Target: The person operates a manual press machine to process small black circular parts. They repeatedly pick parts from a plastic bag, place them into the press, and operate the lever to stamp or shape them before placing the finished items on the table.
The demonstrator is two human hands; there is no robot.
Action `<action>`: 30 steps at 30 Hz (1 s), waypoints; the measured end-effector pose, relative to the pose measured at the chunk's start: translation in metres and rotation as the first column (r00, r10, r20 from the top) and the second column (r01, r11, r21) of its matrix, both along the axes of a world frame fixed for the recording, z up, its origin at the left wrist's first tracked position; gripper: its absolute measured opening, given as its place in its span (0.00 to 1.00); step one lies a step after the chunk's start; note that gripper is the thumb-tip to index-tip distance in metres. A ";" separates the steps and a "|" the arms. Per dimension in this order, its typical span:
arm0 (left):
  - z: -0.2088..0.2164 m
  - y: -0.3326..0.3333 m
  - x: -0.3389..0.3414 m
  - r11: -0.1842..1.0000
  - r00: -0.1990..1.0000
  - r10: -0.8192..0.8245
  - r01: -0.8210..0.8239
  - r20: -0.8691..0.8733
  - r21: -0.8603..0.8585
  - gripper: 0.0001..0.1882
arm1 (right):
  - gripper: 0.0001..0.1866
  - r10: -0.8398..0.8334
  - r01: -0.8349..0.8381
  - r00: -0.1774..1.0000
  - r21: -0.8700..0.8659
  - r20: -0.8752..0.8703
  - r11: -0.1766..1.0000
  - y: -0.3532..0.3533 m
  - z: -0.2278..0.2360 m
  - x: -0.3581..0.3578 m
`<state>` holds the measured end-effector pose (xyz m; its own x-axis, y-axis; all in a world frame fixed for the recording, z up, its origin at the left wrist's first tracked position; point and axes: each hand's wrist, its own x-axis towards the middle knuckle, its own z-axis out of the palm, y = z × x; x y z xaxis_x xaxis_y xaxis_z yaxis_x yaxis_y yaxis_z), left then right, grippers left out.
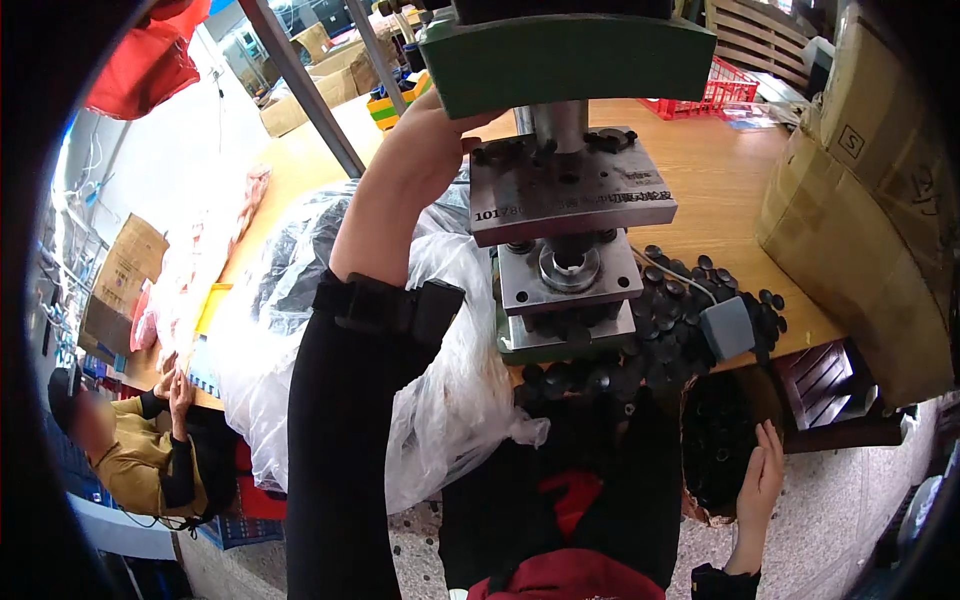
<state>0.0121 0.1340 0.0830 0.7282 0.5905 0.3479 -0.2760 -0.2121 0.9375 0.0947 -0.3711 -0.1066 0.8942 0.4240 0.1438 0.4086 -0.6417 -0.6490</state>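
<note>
My left hand point(432, 140) is raised beside the green press head point(570, 62), at the left of its metal column. Most of its fingers are hidden behind the press, so what they hold does not show. Below sits the steel die set point(570, 195), an upper plate above a lower block point(570, 275) with a round ring. Many black discs point(665, 310) lie heaped around the press base on its right. My right hand point(763, 478) rests at the right rim of a cardboard box point(690, 490) with dark round pieces inside, fingers stretched out and nothing visible in them.
Clear plastic bags point(430, 400) cover the table left of the press. A grey box with a cable point(727, 328) sits among the discs. Tall cardboard boxes point(860, 210) stand at right, a red crate point(715, 90) behind. A person point(150, 455) sits at far left.
</note>
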 end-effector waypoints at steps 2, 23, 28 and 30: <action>0.002 0.002 -0.003 0.997 0.999 -0.031 0.032 0.017 -0.069 0.09 | 0.21 0.003 -0.003 1.000 -0.025 -0.001 1.000 0.000 -0.001 0.001; 0.011 0.005 0.013 0.990 0.998 -0.035 0.041 0.045 -0.137 0.19 | 0.18 0.189 -0.198 0.962 0.030 0.195 0.980 0.013 0.005 -0.004; 0.000 0.017 0.027 0.961 0.979 -0.103 0.143 0.176 -0.235 0.30 | 0.18 0.233 -0.241 0.954 0.018 0.187 0.970 0.029 0.017 -0.012; 0.002 0.007 0.037 0.968 0.966 -0.134 0.175 0.220 -0.180 0.30 | 0.18 0.231 -0.248 0.941 0.036 0.247 0.968 0.014 -0.004 -0.004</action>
